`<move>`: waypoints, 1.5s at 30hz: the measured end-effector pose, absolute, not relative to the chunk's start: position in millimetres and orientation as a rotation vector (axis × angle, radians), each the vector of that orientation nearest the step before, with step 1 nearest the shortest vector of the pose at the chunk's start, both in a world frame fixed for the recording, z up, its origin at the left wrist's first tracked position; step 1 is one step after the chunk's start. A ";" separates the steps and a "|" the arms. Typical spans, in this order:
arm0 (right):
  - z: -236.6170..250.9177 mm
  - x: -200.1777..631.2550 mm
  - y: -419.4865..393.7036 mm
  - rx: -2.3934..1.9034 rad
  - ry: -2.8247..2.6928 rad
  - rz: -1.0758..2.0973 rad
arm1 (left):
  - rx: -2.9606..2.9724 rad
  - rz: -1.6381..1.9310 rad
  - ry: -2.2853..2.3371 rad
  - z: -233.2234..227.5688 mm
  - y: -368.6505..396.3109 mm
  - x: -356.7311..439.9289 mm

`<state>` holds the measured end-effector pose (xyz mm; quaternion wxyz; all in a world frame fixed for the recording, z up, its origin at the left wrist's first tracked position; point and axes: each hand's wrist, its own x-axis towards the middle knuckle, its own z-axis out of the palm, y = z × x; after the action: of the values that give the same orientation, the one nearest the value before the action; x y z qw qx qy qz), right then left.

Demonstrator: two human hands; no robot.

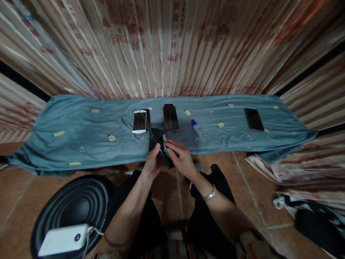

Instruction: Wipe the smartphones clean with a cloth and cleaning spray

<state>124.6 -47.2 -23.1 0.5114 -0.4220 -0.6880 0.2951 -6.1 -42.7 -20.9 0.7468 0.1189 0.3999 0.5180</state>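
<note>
Basically both hands grip one dark phone (161, 145) at the near table edge — left hand (153, 162) clamped underneath, right hand (180, 158) fingers pressing a small cloth (164, 138) on top — slip risk: it drops to the floor.

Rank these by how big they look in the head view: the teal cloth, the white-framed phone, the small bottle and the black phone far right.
1. teal cloth, by far the largest.
2. white-framed phone and black phone far right: they look about alike, so I won't rank them.
3. small bottle, the smallest.
</note>
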 end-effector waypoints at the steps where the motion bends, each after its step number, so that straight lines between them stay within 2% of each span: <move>1: -22.0 124.7 -47.7 -1.009 -1.658 0.714 | 0.263 1.134 0.868 -22.1 -42.8 -5.1; 45: -19.8 124.6 -45.2 -1.038 -1.655 0.692 | 0.323 1.155 0.817 -28.4 -48.4 -3.4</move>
<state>124.6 -45.2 -19.8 0.5096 -0.4308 -0.6872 0.2871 -3.4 -48.4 -28.4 0.7483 0.1475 0.3735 0.5280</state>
